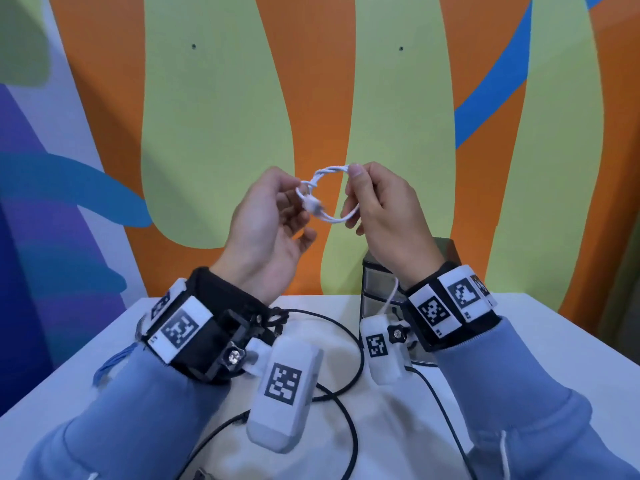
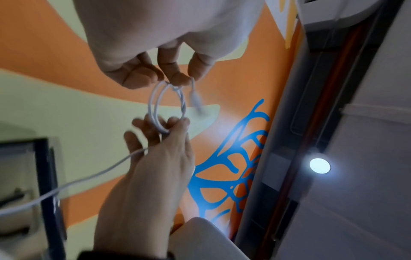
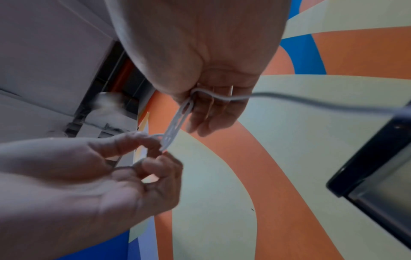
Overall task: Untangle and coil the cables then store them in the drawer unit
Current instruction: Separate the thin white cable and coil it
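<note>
A thin white cable (image 1: 325, 194) is wound into a small ring, part of it twisted, held in the air above the table. My left hand (image 1: 298, 197) pinches the ring's left side, where a white plug (image 1: 313, 206) hangs. My right hand (image 1: 351, 174) pinches the ring's right side at the top. In the left wrist view the ring (image 2: 165, 107) spans between my left fingertips (image 2: 175, 79) and the right hand (image 2: 164, 140). A loose tail (image 3: 311, 99) runs from my right hand toward the dark drawer unit (image 1: 379, 282) at the table's back.
Black cables (image 1: 351, 344) lie looped on the white table (image 1: 526, 344) under my wrists. A blue cable (image 1: 107, 367) shows by my left sleeve near the table's left edge. A painted wall stands close behind the table.
</note>
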`<state>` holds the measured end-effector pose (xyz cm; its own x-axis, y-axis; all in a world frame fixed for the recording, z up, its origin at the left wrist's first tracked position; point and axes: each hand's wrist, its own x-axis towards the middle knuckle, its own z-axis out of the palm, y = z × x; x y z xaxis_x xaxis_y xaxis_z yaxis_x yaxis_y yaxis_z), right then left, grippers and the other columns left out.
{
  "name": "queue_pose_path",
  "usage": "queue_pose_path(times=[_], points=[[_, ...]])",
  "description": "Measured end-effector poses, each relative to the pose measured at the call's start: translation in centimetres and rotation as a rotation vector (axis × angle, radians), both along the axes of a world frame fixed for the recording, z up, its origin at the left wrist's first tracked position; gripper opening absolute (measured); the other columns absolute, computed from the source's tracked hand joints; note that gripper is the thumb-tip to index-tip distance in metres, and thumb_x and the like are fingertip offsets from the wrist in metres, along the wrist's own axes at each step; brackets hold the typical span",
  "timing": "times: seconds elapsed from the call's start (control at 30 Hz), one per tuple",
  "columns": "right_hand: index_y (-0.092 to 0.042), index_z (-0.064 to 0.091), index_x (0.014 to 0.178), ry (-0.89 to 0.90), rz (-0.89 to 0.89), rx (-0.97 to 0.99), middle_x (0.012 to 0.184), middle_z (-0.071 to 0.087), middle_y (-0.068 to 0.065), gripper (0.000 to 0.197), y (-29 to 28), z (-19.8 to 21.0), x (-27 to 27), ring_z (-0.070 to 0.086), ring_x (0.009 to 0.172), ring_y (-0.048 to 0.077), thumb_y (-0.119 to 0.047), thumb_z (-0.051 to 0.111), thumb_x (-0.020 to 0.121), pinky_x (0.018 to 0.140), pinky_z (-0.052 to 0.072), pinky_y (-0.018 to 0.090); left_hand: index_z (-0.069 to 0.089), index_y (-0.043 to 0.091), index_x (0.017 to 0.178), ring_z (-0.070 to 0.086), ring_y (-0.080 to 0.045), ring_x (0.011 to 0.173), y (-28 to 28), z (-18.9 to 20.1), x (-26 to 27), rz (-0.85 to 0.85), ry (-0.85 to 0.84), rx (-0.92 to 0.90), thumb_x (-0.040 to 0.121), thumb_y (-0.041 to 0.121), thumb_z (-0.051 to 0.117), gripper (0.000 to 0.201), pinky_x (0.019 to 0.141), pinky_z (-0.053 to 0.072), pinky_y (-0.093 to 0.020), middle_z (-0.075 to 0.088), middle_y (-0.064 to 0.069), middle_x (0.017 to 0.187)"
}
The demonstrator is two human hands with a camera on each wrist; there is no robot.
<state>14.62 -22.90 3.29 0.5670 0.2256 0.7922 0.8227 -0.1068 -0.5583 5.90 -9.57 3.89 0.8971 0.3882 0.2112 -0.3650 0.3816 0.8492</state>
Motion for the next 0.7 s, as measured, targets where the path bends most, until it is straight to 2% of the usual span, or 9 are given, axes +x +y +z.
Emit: queue_pose_path(times=[0.1, 0.17, 0.27, 0.33, 0.4, 0.43, 0.5, 0.6, 0.7], points=[[-0.012, 0.059, 0.084, 0.081, 0.029, 0.045, 0.06, 0.063, 0.005, 0.039, -0.7, 0.3, 0.1, 0.061, 0.051, 0.017, -0.034, 0.045, 0.112, 0.052, 0.047, 0.029, 0.064, 0.016, 0.08, 0.045, -0.014, 0.065, 1.1, 0.6, -0.2, 0.06, 0.011, 0.193, 0.093, 0.019, 0.059, 0.014, 0.06, 0.037, -0.029, 0.053, -0.001, 0.077], [-0.011, 0.058, 0.085, 0.154, 0.1, 0.096, 0.058, 0.063, 0.007, 0.037, -1.2, 0.6, 0.1, 0.059, 0.048, 0.021, -0.034, 0.046, 0.112, 0.049, 0.047, 0.03, 0.067, 0.017, 0.077, 0.048, -0.014, 0.063, 1.7, 0.6, -0.1, 0.122, 0.025, 0.427, 0.097, 0.016, 0.064, 0.021, 0.06, 0.038, -0.031, 0.053, -0.002, 0.076], [-0.008, 0.058, 0.087, 0.236, 0.253, 0.165, 0.059, 0.064, 0.008, 0.035, -1.9, 1.0, 0.0, 0.058, 0.05, 0.021, -0.031, 0.047, 0.112, 0.051, 0.049, 0.031, 0.068, 0.016, 0.089, 0.054, -0.014, 0.061, 2.3, 0.3, 0.1, 0.309, -0.027, 0.867, 0.105, 0.017, 0.064, 0.017, 0.062, 0.043, -0.031, 0.06, 0.006, 0.068], [-0.008, 0.058, 0.088, 0.284, 0.365, 0.192, 0.062, 0.065, 0.008, 0.033, -1.8, 1.1, -0.3, 0.059, 0.052, 0.021, -0.028, 0.047, 0.112, 0.053, 0.051, 0.029, 0.069, 0.015, 0.092, 0.063, -0.012, 0.055, 2.4, -0.2, 0.4, 0.488, -0.099, 1.001, 0.105, 0.016, 0.065, 0.013, 0.059, 0.049, -0.03, 0.068, 0.006, 0.063], [-0.006, 0.057, 0.093, 0.333, 0.471, 0.206, 0.067, 0.068, 0.011, 0.03, -1.4, 1.1, -0.7, 0.062, 0.056, 0.022, -0.027, 0.047, 0.112, 0.056, 0.054, 0.028, 0.072, 0.013, 0.092, 0.073, -0.013, 0.062, 2.2, -0.8, 0.9, 0.573, -0.153, 0.939, 0.103, 0.01, 0.066, 0.013, 0.066, 0.06, -0.03, 0.075, -0.001, 0.07], [-0.004, 0.056, 0.096, 0.353, 0.513, 0.208, 0.069, 0.069, 0.012, 0.029, -1.2, 1.1, -0.9, 0.064, 0.058, 0.022, -0.026, 0.046, 0.112, 0.058, 0.056, 0.028, 0.073, 0.01, 0.093, 0.078, -0.018, 0.07, 2.0, -1.0, 1.1, 0.539, -0.169, 0.84, 0.103, 0.005, 0.065, 0.014, 0.072, 0.063, -0.031, 0.077, -0.007, 0.077], [-0.003, 0.056, 0.1, 0.364, 0.553, 0.204, 0.071, 0.071, 0.013, 0.027, -0.9, 1.0, -1.1, 0.068, 0.061, 0.023, -0.025, 0.046, 0.112, 0.061, 0.059, 0.029, 0.074, 0.002, 0.095, 0.081, -0.028, 0.083, 1.7, -0.9, 1.2, 0.374, -0.189, 0.555, 0.102, -0.006, 0.06, 0.017, 0.081, 0.064, -0.031, 0.079, -0.017, 0.088], [-0.002, 0.056, 0.099, 0.298, 0.469, 0.176, 0.07, 0.07, 0.011, 0.028, -0.6, 0.8, -0.9, 0.07, 0.061, 0.025, -0.023, 0.046, 0.113, 0.062, 0.062, 0.032, 0.073, -0.006, 0.099, 0.079, -0.028, 0.088, 1.3, -0.1, 0.6, 0.179, -0.196, 0.212, 0.097, -0.012, 0.054, 0.02, 0.084, 0.063, -0.029, 0.079, -0.021, 0.091], [-0.002, 0.057, 0.095, 0.242, 0.381, 0.142, 0.068, 0.072, 0.006, 0.03, 0.0, 0.4, -0.6, 0.069, 0.059, 0.024, -0.023, 0.046, 0.113, 0.059, 0.06, 0.032, 0.072, 0.0, 0.11, 0.079, -0.027, 0.095, 0.9, 0.0, 0.2, 0.106, -0.191, 0.175, 0.091, -0.006, 0.069, 0.02, 0.087, 0.062, -0.03, 0.08, -0.021, 0.1]])
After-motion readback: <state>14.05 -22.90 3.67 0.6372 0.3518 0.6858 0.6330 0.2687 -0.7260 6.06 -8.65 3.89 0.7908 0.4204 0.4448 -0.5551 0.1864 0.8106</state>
